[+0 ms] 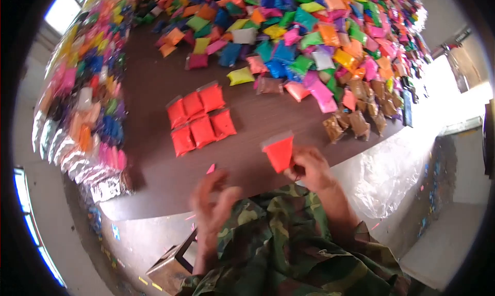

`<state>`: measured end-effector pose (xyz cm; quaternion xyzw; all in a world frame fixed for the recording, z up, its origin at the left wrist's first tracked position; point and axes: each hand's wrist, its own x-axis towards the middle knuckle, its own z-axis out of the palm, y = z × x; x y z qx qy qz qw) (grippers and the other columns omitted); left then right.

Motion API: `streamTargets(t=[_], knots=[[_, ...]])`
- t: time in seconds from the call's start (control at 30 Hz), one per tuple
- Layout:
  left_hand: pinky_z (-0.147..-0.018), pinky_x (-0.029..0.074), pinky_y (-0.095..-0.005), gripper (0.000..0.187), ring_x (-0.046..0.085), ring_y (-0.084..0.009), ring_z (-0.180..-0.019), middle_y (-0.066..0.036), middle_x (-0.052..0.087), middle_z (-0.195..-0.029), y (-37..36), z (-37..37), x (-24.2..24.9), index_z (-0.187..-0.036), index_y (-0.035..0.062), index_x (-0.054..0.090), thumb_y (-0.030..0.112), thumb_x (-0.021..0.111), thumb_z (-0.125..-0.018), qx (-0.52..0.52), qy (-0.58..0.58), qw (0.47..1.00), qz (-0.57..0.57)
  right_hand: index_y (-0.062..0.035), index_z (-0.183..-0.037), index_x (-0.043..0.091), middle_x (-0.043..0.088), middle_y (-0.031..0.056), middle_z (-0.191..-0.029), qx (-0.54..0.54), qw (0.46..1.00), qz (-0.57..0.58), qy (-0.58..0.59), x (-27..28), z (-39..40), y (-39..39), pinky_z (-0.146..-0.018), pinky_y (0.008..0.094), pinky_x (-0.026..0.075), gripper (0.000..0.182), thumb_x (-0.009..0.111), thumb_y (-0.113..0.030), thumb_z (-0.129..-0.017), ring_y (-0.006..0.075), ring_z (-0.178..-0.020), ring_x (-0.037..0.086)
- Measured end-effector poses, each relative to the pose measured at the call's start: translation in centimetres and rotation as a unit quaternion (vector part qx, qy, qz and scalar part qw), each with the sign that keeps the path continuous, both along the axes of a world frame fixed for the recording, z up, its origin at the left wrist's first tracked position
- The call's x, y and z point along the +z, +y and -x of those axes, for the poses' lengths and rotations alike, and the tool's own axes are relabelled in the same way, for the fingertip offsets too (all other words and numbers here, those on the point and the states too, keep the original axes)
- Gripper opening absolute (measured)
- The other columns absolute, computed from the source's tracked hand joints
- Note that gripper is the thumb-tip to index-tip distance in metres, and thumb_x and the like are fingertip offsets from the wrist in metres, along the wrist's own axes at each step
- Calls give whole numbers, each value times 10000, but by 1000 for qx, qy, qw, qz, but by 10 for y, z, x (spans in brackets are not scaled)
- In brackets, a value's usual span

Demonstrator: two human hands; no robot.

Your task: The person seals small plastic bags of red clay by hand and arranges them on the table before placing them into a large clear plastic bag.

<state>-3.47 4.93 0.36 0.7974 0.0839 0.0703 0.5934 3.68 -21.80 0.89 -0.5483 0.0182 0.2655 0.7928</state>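
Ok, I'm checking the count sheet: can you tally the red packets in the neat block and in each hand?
Red packets in block: 6
Red packet in right hand: 1
Left hand: 0
Total: 7

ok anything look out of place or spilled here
A small, bright pink scrap lies loose on the dark brown tabletop near the left hand, apart from the six red plastic packets. Bright blue bits also litter the pale floor.
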Motion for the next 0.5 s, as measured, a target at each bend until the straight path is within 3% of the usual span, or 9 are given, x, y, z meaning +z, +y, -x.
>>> streamTargets(t=[0.1,0.2,0.27,0.5], knots=[[-781,531,-309,347,643,-127,-891,-67,715,-1068,-35,-5,1,-1184,-28,725,163,808,-907,-78,71,957,270,-4,-1093,719,617,-3,-813,82,997,6,11,-10,17,34,-610,265,406,315,471,-194,-1053,82,-696,500],[-779,523,-297,304,632,-112,-904,-49,707,-1074,-34,-9,-4,-1164,-37,730,181,783,-960,-68,101,959,254,7,-1197,712,658,9,-902,108,991,57,-50,-15,22,44,-644,288,457,323,493,-187,-1059,89,-743,542],[-763,506,-283,266,629,-115,-898,-49,700,-1026,-35,-9,-4,-1146,-24,743,177,777,-974,-44,52,977,202,13,-1225,699,679,17,-958,110,979,120,-119,-14,19,42,-686,304,505,303,533,-177,-1058,94,-784,581],[-735,492,-296,255,616,-134,-854,-58,675,-950,-29,-10,-13,-1116,-19,746,190,781,-975,-55,2,995,86,25,-1234,695,737,32,-1008,88,987,98,-92,-11,16,49,-744,263,561,271,693,-153,-1030,76,-878,647]])
